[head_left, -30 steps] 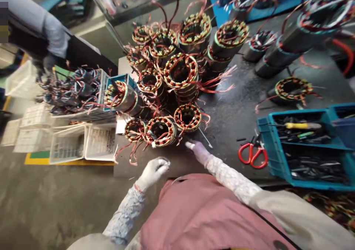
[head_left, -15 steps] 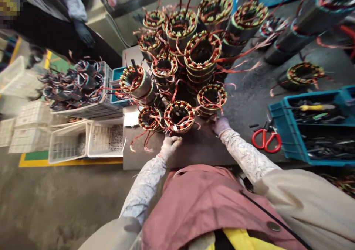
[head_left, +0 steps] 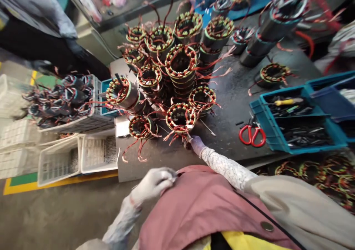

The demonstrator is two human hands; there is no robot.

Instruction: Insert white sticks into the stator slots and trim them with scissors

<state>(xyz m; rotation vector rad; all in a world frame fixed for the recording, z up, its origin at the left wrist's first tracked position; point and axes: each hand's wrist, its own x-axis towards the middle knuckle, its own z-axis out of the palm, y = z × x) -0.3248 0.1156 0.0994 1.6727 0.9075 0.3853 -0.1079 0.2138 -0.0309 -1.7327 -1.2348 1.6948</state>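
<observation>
Nearest me on the table stands a motor stator [head_left: 181,117], a ring of red and yellow-green tied windings with copper-red leads and a small white tag. My gloved right hand [head_left: 196,144] reaches its front right side, fingers pinched at the lead wires [head_left: 175,135] hanging there; the fingertips are partly hidden. In front of my apron, away from the stators, my gloved left hand [head_left: 155,183] is curled with thumb and fingers together. What it holds, if anything, cannot be made out. A shorter stator [head_left: 141,127] sits to the left, its leads trailing toward the table edge.
Stacked stators [head_left: 181,63] crowd behind. Red-handled scissors [head_left: 252,134] lie right of my hand, beside a blue divided bin [head_left: 262,130] of tools and dark pieces. White crates [head_left: 100,152] stand at left, and a co-worker's dark-gloved hand [head_left: 76,48] shows beyond.
My left hand has drawn back from the near stator toward my apron. My right hand has moved left to that stator's front, and its leads and tag now sit differently. The view has shifted.
</observation>
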